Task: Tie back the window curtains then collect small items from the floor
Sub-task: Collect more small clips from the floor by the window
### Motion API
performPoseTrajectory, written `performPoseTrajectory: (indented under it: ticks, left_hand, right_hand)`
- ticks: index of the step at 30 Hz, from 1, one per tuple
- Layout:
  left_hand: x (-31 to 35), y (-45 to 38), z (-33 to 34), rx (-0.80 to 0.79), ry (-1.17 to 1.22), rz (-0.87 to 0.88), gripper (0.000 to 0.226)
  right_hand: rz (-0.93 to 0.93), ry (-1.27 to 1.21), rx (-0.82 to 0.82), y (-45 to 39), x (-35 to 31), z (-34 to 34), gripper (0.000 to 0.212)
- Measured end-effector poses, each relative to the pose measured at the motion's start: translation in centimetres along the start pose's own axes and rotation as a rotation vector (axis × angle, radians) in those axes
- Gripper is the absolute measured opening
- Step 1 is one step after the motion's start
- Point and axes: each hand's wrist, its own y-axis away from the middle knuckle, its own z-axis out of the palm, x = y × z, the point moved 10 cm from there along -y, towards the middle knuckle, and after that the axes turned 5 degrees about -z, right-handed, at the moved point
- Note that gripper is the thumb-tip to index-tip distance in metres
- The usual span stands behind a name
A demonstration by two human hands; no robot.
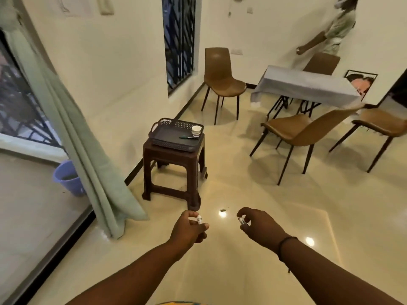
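Both arms reach forward, the left hand (190, 226) and right hand (258, 225) each with fingers curled in a pinch.

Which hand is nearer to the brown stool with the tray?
The left. The left hand, pinching a small white item, is just in front of the stool. The right hand is farther off to its right.
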Motion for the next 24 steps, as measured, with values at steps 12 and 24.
performPoseTrajectory:
  ticks: [12,24]
  left_hand:
    - [9.1,-13.8,5.9,0.242,0.123,-0.026,0.026]
    - [9.9,-23.0,5.4,0.508,0.446,-0.165,0.015]
  right_hand:
    - [-0.241,0.105,-0.160,-21.2,8.1,-6.7,0.030]
    - [-0.460,0.156,-0.341,-37.7,6.8,-10.2,0.031]
